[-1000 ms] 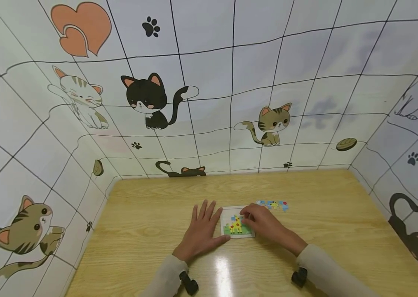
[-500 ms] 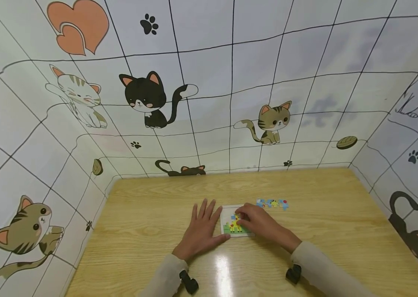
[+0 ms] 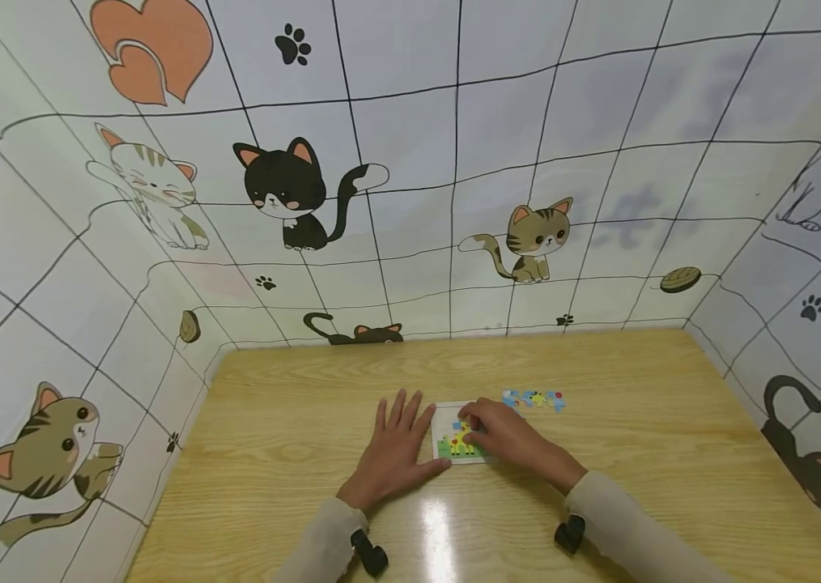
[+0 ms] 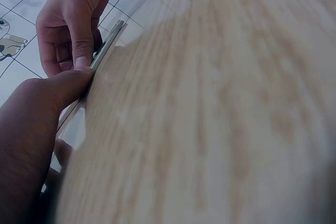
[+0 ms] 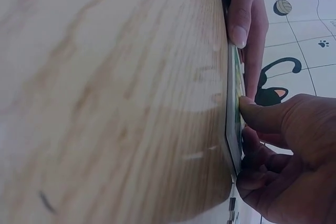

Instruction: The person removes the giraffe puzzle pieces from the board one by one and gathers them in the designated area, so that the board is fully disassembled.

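A small white-rimmed jigsaw tray (image 3: 443, 416) lies on the table, partly filled with green, yellow and blue pieces forming a giraffe. My left hand (image 3: 390, 455) rests flat beside it with fingers spread, its thumb on the tray's lower left corner. My right hand (image 3: 511, 434) is over the tray's right half, thumb and index finger pinching a puzzle piece mostly hidden by the fingertips. In the right wrist view, the right thumb (image 5: 262, 115) reaches the picture surface and the other fingers curl by the tray edge (image 5: 231, 103). Several loose puzzle pieces (image 3: 538, 399) lie behind the right hand.
The wooden table (image 3: 294, 405) meets white walls (image 3: 418, 227) printed with cats and grid lines at the back and both sides. Black wrist cameras (image 3: 370, 554) sit on both sleeves. Light glares off the table in front of the tray.
My right hand has shifted slightly left over the tray, covering more of the giraffe picture. The left hand has stayed in place. The loose pieces lie as before.
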`<state>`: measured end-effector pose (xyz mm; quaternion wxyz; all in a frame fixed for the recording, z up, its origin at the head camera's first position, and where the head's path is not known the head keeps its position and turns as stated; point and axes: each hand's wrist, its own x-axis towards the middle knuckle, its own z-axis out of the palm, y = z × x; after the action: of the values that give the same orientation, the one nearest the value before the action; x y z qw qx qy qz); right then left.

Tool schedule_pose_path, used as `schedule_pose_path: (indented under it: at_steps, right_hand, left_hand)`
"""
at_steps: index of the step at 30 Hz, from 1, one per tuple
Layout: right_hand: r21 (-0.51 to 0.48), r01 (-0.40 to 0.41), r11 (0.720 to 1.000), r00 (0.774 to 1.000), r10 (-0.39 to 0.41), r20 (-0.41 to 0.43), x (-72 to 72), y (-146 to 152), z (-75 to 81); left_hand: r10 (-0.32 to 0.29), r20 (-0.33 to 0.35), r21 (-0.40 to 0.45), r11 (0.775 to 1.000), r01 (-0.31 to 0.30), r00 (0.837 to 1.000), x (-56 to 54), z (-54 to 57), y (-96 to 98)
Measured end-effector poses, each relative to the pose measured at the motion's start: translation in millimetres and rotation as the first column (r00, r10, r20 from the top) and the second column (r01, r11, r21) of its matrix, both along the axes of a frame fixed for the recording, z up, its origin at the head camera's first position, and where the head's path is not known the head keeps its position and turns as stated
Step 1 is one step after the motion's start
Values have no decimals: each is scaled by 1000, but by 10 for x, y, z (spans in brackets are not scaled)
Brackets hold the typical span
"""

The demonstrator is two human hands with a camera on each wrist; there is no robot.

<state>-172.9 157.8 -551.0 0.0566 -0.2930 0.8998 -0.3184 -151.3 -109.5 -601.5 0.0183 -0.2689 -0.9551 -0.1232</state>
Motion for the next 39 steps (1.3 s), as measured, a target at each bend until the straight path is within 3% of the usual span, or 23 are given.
schedule_pose_path:
  at_steps: [9, 18, 30, 39]
  right_hand:
    - [-33, 17, 999, 1000, -17, 12, 8, 14, -30]
    - [-80, 87, 993, 996, -85, 22, 72, 0, -43]
    - [-260, 46, 965, 997, -59, -41, 96, 60, 17]
    - [-323, 107, 940, 988, -136, -69, 90, 216, 143]
  left_hand:
    - [2, 23, -2, 1000, -2, 1000, -8, -14, 4]
    - [2, 21, 2, 1000, -2, 1000, 11, 0, -5]
    - [2, 17, -5, 1000, -2, 1000, 11, 9, -6]
    - [9, 6, 3, 1000, -9, 1000, 6, 5, 9]
